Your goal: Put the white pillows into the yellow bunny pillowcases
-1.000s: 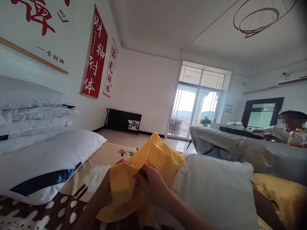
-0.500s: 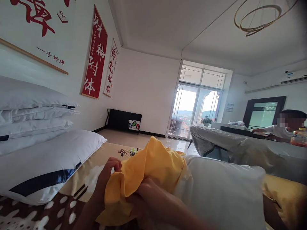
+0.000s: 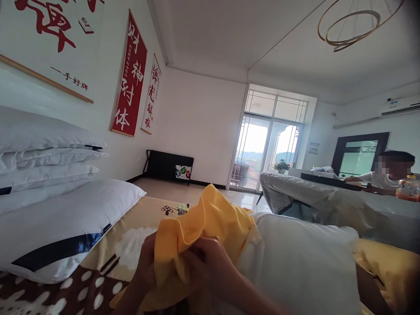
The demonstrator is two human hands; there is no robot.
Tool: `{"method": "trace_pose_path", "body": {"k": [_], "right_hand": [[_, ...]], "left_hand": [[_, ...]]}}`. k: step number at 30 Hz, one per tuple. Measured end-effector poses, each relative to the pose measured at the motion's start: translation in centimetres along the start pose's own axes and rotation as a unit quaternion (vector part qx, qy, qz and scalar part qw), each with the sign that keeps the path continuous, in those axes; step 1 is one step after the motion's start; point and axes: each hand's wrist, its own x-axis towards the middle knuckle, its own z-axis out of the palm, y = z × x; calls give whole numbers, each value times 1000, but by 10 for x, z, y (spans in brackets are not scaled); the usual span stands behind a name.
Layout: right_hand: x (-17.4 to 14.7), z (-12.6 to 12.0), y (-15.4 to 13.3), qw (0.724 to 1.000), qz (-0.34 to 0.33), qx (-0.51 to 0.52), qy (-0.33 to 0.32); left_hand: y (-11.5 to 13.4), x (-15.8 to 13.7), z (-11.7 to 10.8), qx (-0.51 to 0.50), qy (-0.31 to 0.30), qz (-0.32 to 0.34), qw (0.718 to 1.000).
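Observation:
Bunched yellow fabric, which looks like a pillowcase (image 3: 226,223), covers the left end of a white pillow (image 3: 305,258) in front of me. My left hand (image 3: 147,258) is closed on the pillowcase's left edge, its fingers mostly hidden behind the cloth. Close by on the right, my right hand (image 3: 213,258) pinches a fold of the same fabric. A loose yellow flap hangs down between my wrists. Under all this lies a brown and beige patterned blanket (image 3: 131,245).
To the left lie a white pillow with a dark band (image 3: 98,210) and a stack of white pillows (image 3: 49,131). A plastic-covered table (image 3: 315,192) stands at the right, where a person (image 3: 390,175) sits near a bottle (image 3: 407,189). More yellow fabric (image 3: 387,262) lies at the lower right.
My left hand has shifted slightly down, with the pillowcase edge now folded over its fingers. My right hand has risen a little, lifting the fabric's fold.

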Motion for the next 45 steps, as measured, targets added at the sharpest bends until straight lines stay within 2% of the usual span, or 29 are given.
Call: {"method": "trace_pose_path", "body": {"k": [2, 4, 7, 10, 11, 13, 15, 16, 17, 19, 22, 24, 26, 29, 34, 37, 40, 42, 45], "right_hand": [[4, -2, 2, 999, 32, -1, 27], [7, -5, 0, 999, 41, 9, 20], [9, -11, -5, 999, 11, 27, -42], [10, -20, -10, 994, -53, -2, -93], [11, -25, -11, 993, -81, -28, -81], [16, -36, -12, 985, -138, -102, -2], [24, -49, -13, 962, -177, -190, 88], [28, -54, -13, 948, -187, -233, 108], [33, -59, -12, 938, -191, -270, 102], [43, -63, -11, 927, -198, -316, 45], [57, -61, -7, 922, -212, -323, -12], [65, -59, -5, 923, -209, -323, 7], [73, -60, -3, 920, -199, -335, 39], [79, -67, 2, 911, -175, -369, 52], [78, -74, 12, 909, -132, -396, 9], [72, -69, 2, 907, -98, -408, -13], [65, -56, -21, 935, -108, -339, -3], [63, -44, -37, 955, -118, -271, -19], [66, -25, -47, 965, -79, -247, -44]], "left_hand": [[12, 3, -2, 2, -31, 21, 999], [22, 6, -4, 2, -42, 29, 999], [25, 11, -3, 4, -1, -3, 1000], [22, 14, 1, 5, 56, -43, 998], [21, 14, 2, 5, 69, -53, 996], [22, 14, 4, 11, 92, -73, 993], [25, 14, 5, 18, 106, -88, 990], [26, 14, 6, 18, 112, -91, 989], [27, 14, 6, 16, 112, -90, 990], [28, 13, 4, 5, 103, -74, 992], [26, 15, -4, -4, 80, -47, 996], [26, 17, -12, 7, 87, -60, 994], [28, 19, -20, 19, 106, -101, 989], [32, 22, -29, -26, 137, -149, 979], [30, 25, -34, -163, 186, -180, 952], [32, 26, -30, -199, 197, -200, 939], [41, 23, -21, -207, 197, -191, 939], [49, 20, -15, -197, 199, -173, 944], [56, 16, -9, -155, 202, -149, 956]]}}
